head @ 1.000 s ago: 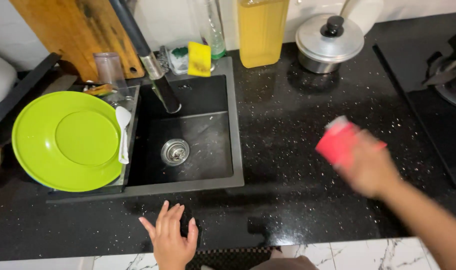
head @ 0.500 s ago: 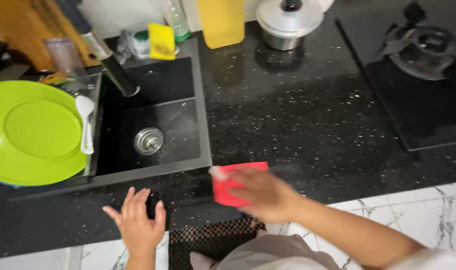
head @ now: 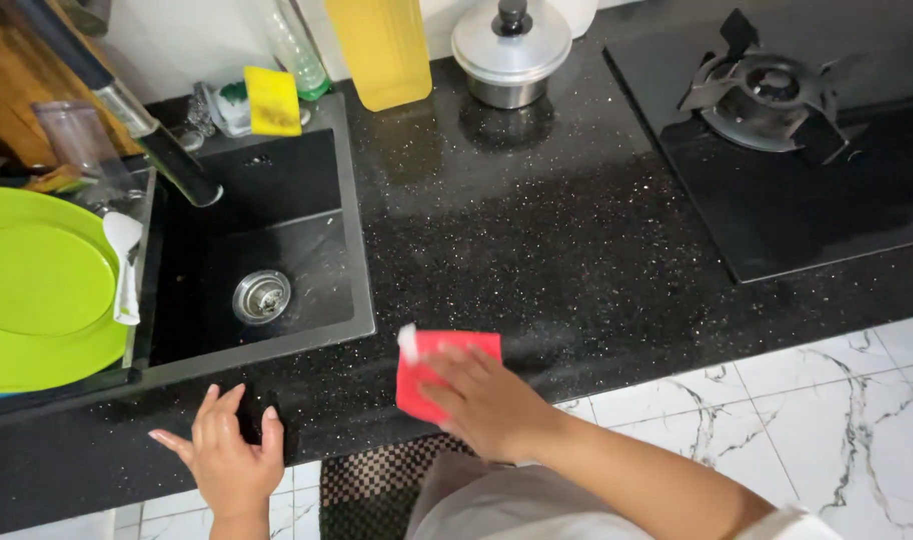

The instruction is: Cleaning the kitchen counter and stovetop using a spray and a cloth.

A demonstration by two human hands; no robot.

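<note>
My right hand (head: pixel 481 398) presses a red cloth (head: pixel 444 360) flat onto the black speckled countertop (head: pixel 556 230), just right of the sink's front corner, near the counter's front edge. My left hand (head: pixel 226 455) rests palm down with fingers spread on the counter's front edge, below the black sink (head: pixel 266 250). It holds nothing.
A lime green plate (head: pixel 41 290) with a white spoon (head: pixel 124 262) lies left of the sink. Behind the sink stand a faucet (head: pixel 146 130), a yellow sponge (head: pixel 272 100) and a bottle. A yellow container (head: pixel 381 45), a lidded steel pot (head: pixel 511 50) and a gas burner (head: pixel 771 85) lie further right.
My right hand has carried the red cloth from the right side of the counter down and left to the front edge by the sink. The left hand stays on the edge.
</note>
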